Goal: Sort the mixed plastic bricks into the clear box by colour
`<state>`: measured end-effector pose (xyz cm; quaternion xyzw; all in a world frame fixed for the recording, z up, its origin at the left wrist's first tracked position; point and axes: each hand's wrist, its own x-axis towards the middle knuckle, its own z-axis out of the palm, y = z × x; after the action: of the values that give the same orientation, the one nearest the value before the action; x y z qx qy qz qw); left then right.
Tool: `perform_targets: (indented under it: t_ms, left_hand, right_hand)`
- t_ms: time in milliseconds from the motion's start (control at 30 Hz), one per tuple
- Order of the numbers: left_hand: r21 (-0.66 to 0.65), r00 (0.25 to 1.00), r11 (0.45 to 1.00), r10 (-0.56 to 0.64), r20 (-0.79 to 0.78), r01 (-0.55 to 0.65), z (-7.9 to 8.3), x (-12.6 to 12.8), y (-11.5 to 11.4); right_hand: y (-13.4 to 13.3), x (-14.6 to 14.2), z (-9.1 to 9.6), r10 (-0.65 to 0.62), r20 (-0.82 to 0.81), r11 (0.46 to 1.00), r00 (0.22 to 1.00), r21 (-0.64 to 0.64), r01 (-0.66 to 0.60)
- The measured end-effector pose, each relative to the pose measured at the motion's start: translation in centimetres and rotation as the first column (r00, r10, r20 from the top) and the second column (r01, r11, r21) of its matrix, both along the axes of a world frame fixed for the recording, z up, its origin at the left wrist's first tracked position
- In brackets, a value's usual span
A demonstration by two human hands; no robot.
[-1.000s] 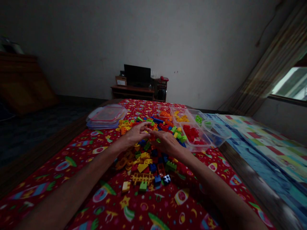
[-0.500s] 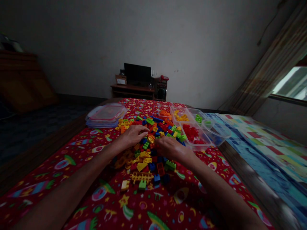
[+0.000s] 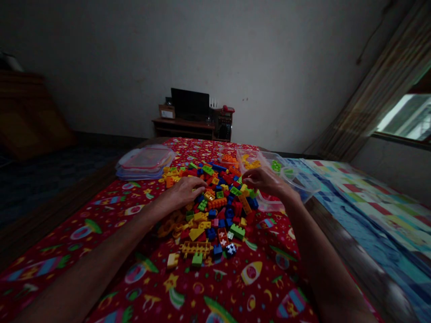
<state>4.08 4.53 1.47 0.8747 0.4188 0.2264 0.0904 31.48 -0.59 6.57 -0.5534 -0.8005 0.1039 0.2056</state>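
Observation:
A heap of coloured toy building blocks point(image 3: 218, 202) lies on the red patterned tablecloth. At its left edge rests my left hand point(image 3: 186, 190), thumb and fingers apart and no block visible in it. My right hand point(image 3: 266, 180) is raised at the right side of the heap, over the near clear plastic containers point(image 3: 271, 205). Its fingers are curled together, and whatever they may hold is hidden. Closer to me are a yellow wheeled-base-like piece point(image 3: 196, 248), a light green block point(image 3: 197, 259) and a pale yellow block point(image 3: 173, 260).
Stacked clear lids point(image 3: 146, 161) stand left of the heap. Further containers hold orange, yellow and green pieces, with a round clear tub point(image 3: 305, 184) at the right. A bed with a patchwork cover point(image 3: 367, 188) adjoins on the right. A monitor point(image 3: 190, 104) stands on a desk behind.
My right hand has moved right and slightly up, from the middle of the heap to the containers, uncovering blocks there. My left hand has stayed almost in place.

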Motion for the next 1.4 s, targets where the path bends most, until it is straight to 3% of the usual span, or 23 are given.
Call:
perform_targets:
  t_ms: [100, 267, 400, 500, 700, 833, 933, 1167, 1400]
  left_hand:
    - [0.009, 1.0, 1.0, -0.005, -0.016, 0.005, -0.1, 0.0, 0.1]
    - [0.009, 1.0, 1.0, -0.014, -0.019, 0.014, -0.2, 0.0, 0.0]
    - [-0.009, 0.999, 1.0, -0.021, -0.027, 0.021, 0.0, 0.1, -0.2]
    - [0.002, 1.0, 1.0, -0.013, -0.027, 0.013, -0.1, 0.1, -0.2]
    - [0.056, 0.999, 0.997, -0.047, -0.016, 0.048, -0.8, 0.3, 0.1]
    - [0.073, 0.989, 0.987, -0.142, -0.034, 0.144, -1.3, 0.5, -0.2]
    - [0.1, 0.981, 0.977, -0.186, -0.051, 0.19, -1.6, 0.5, -0.2]
    - [0.111, 0.966, 0.961, -0.249, -0.062, 0.255, -2.0, 0.3, 0.1]
    - [0.138, 0.981, 0.971, -0.196, 0.009, 0.193, -2.2, 0.3, 0.5]
  right_hand:
    - [0.4, 1.2, 0.1, -0.025, -0.012, 0.999, 1.0, -0.021, 0.025]
    - [1.0, 4.2, -0.4, -0.318, 0.147, 0.944, 0.937, 0.14, 0.299]
    - [1.1, 5.4, -1.1, -0.406, 0.171, 0.9, 0.898, 0.243, 0.361]
    - [0.7, 4.5, -0.7, -0.369, 0.163, 0.918, 0.915, 0.22, 0.331]
    - [-0.8, 0.0, 0.8, -0.193, 0.209, 0.981, 0.959, 0.039, 0.189]
    - [-1.0, -2.0, -0.4, -0.023, 0.377, 0.997, 0.926, -0.059, 0.048]
    - [-0.9, -2.7, -1.5, 0.026, 0.433, 0.994, 0.901, -0.105, 0.022]
    - [-0.8, -2.9, -1.6, 0.002, 0.412, 0.993, 0.911, -0.106, 0.045]
    - [-0.5, -3.0, -1.6, 0.051, 0.239, 0.997, 0.97, 0.043, -0.064]
